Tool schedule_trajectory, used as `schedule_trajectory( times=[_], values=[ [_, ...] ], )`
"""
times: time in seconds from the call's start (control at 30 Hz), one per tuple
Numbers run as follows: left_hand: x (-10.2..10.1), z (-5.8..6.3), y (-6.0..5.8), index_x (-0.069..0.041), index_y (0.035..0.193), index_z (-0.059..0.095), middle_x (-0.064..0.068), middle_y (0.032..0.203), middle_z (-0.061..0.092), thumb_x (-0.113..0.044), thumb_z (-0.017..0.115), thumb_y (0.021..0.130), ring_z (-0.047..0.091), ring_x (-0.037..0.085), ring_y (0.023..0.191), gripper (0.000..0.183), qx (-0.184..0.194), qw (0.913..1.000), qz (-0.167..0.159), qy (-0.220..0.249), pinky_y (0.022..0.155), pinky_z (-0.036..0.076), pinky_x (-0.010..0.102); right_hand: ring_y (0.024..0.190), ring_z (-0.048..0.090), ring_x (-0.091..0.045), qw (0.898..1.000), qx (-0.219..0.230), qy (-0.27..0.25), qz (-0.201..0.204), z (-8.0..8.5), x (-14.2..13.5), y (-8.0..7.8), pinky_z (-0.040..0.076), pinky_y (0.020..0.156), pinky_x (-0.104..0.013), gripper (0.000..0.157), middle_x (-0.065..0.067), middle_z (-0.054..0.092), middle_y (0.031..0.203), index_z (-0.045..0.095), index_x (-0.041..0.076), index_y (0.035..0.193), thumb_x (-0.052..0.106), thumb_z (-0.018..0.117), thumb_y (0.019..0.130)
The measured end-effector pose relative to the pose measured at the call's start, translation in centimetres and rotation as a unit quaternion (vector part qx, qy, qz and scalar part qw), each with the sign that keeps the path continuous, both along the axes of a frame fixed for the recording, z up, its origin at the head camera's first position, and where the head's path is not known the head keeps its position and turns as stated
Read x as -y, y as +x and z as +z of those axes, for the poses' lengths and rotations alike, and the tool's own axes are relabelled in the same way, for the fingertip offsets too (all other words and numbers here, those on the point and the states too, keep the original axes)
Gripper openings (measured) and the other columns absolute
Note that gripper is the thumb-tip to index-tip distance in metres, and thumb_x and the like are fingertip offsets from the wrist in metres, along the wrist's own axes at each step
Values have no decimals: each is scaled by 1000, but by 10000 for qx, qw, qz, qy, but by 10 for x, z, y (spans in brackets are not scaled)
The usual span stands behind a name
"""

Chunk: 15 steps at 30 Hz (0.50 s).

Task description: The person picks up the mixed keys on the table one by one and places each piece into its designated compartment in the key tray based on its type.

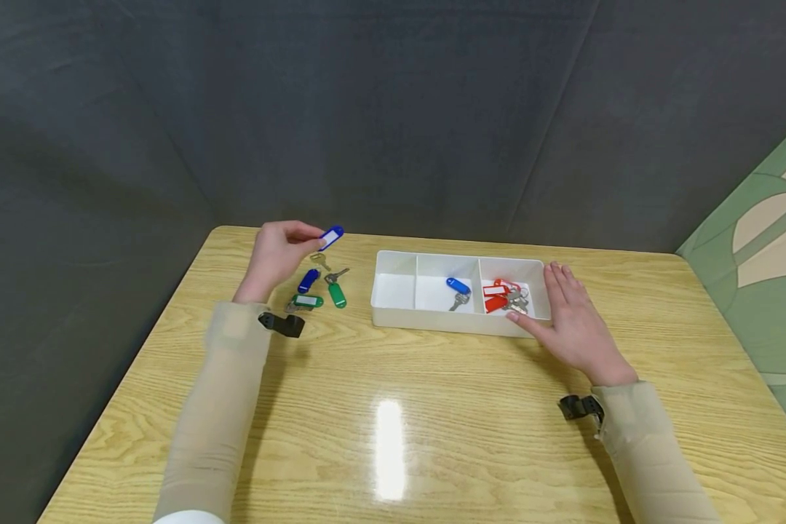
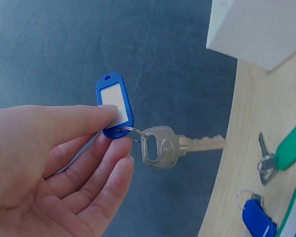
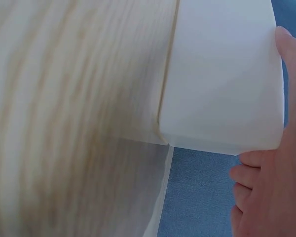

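Observation:
My left hand (image 1: 276, 256) pinches a blue key tag (image 2: 104, 94) with a white label between thumb and fingers. From its ring a key (image 2: 160, 148) hangs, held up over the table's far left part. Below and beside that hand lie another blue key tag (image 1: 308, 281) and two green key tags, one plain side up (image 1: 337, 295) and one labelled (image 1: 308, 300). With straight fingers along its right end and thumb on the front rim, my right hand (image 1: 578, 324) rests against a white divided box (image 1: 445, 320).
In the box's middle compartment lies a blue-tagged key (image 1: 458, 286); several red-tagged keys (image 1: 495, 303) fill part of the right one. The left compartment (image 1: 394, 291) shows its bare floor. A dark cloth partition (image 1: 393, 124) rises behind the wooden table (image 1: 471, 422).

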<state>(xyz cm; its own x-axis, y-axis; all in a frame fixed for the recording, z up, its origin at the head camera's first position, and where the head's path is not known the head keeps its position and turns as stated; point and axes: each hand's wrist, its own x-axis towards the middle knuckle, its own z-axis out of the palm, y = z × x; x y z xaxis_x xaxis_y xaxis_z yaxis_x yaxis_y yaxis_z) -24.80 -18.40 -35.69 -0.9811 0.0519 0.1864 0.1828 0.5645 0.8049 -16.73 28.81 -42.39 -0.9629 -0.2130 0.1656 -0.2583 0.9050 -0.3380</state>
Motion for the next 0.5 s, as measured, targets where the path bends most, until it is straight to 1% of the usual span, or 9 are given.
schedule_trajectory(
  times=[0.27,0.5],
  values=[
    [-11,10,4,-6,109,79,10,103,75,-16,76,95,69,23,90,17,-96,9999,-123,36,77,53,37,153,2,-39,10000,18,18,-11,0,0,0,1,122,-47,107,-27,10,165,10,-5,160,63,60,94],
    [-20,17,8,-7,108,79,8,102,75,-17,76,94,69,22,89,17,-92,9998,-177,91,79,54,38,153,1,-39,10000,26,21,-13,0,0,0,1,122,-48,107,-27,10,165,9,-5,160,63,60,94]
  ],
)
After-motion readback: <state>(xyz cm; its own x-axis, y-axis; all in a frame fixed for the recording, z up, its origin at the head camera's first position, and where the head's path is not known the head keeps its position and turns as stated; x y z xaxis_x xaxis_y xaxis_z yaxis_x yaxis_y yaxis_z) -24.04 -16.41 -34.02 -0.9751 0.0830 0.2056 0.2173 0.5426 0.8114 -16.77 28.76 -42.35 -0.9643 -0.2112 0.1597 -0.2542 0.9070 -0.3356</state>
